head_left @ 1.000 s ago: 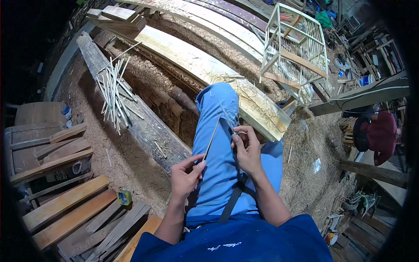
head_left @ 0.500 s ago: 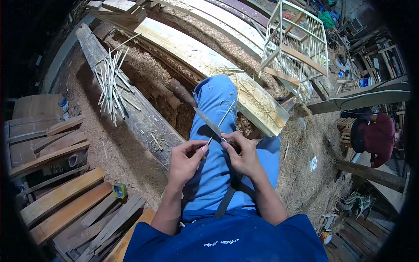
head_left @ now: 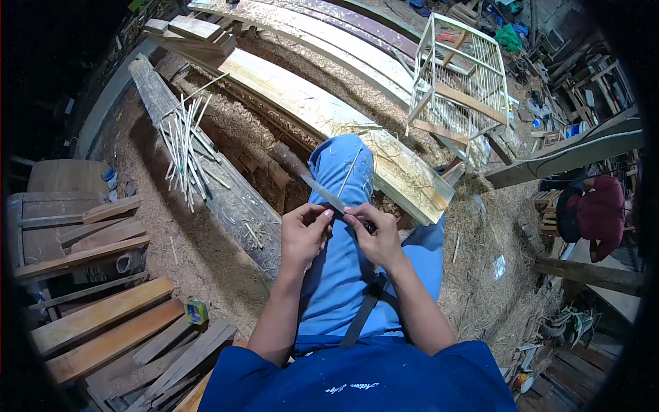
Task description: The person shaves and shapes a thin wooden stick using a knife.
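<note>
Over my raised knee, my left hand (head_left: 304, 235) pinches the lower end of a thin wooden stick (head_left: 351, 168), which points up along the blue trouser leg. My right hand (head_left: 377, 235) is closed on a knife (head_left: 320, 190); its handle is mostly hidden in the fingers. The blade slants up and left, crossing the stick just above my fingertips. Both hands are close together. To the left, a loose pile of similar thin sticks (head_left: 184, 147) lies across a weathered plank (head_left: 237, 189).
A cage of thin bars (head_left: 458, 86) stands at the upper right beside a long pale board (head_left: 302, 89) strewn with shavings. Cut wood pieces (head_left: 113, 316) and a yellow-green tape measure (head_left: 196, 313) lie at the left. A person in a dark red top (head_left: 598, 213) is at the far right.
My hands have come slightly closer together, and the knife has shifted a little down and left along the stick toward my left fingers. The camera view has tilted slightly.
</note>
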